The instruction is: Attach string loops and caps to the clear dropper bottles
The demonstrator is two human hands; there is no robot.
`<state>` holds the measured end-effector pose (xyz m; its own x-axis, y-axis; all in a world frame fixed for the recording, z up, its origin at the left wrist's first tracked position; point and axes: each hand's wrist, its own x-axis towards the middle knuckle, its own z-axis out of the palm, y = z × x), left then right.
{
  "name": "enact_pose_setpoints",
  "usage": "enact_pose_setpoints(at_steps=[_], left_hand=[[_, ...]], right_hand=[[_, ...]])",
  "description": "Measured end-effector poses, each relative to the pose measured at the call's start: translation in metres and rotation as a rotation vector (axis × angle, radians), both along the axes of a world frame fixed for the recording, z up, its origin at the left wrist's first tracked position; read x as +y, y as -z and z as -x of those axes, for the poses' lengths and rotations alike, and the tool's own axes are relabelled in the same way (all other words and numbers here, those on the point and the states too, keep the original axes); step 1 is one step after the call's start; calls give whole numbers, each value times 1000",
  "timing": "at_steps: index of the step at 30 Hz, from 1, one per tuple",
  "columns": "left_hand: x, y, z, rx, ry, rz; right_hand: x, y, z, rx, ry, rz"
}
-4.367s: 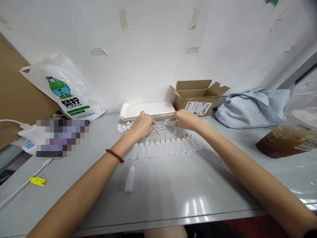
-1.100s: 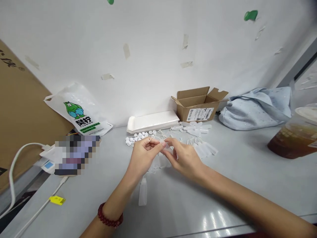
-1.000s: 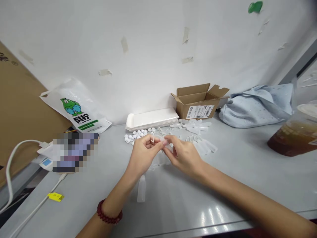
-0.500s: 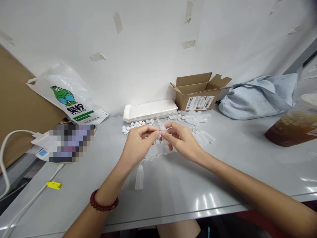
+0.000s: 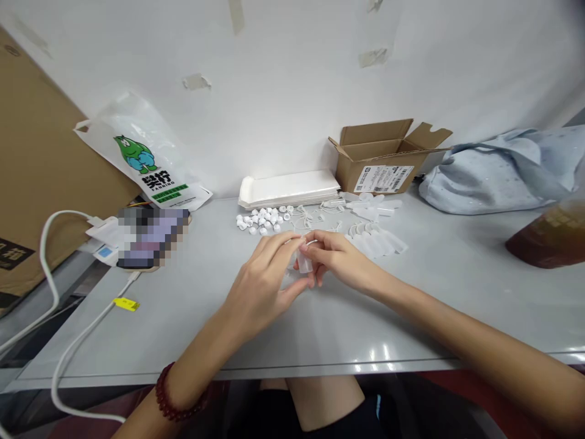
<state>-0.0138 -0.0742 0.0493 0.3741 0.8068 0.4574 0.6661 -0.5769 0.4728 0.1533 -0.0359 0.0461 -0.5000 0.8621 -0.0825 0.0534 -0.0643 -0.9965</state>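
- While both hands meet over the near middle of the grey table [image 5: 320, 338], a small translucent plastic bottle [image 5: 304, 263] stands between them, roughly upright and slightly tilted.
- The right hand [image 5: 340, 256] appears closed on it near the neck, thumb against forefinger, other fingers curled behind; a firm pinch there should steady it best.
- The left hand [image 5: 260, 280] is partly open, fingertips at the bottle's top, thumb spread low by its base. How hard it presses, if at all, I cannot tell.
- The work seems to be at the neck, whose fitting the fingers hide; tilting the top into view would help check that it sits straight.
- Such thin plastic probably gives under pressure, so hold the shoulder rather than squeeze the body.
- Keep the wrists low but clear of the row of translucent bottles [image 5: 377, 241] just beyond the right hand; a knock could scatter them.
- White caps [image 5: 265, 217] and loose plastic straps [image 5: 308, 215] lie behind, within easy reach.
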Motion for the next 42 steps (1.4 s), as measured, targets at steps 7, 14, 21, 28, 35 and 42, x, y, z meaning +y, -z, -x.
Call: enact_pose_setpoints(at_steps=[7, 14, 21, 28, 35, 42], left_hand=[[-11, 5, 17, 96, 51, -96], [-29, 4, 27, 118, 122, 54], [-36, -4, 37, 231, 61, 408], [-28, -5, 36, 253, 122, 414], [-39, 15, 45, 164, 56, 276], [-38, 25, 60, 109, -41, 320]], right_hand=[[-17, 7, 12, 1, -79, 44], [-16, 9, 12, -126, -359, 152], [-18, 6, 4, -311, -533, 20], [-18, 8, 5, -440, -436, -197], [-17, 3, 2, -495, -434, -200], [-21, 7, 5, -576, -394, -277]])
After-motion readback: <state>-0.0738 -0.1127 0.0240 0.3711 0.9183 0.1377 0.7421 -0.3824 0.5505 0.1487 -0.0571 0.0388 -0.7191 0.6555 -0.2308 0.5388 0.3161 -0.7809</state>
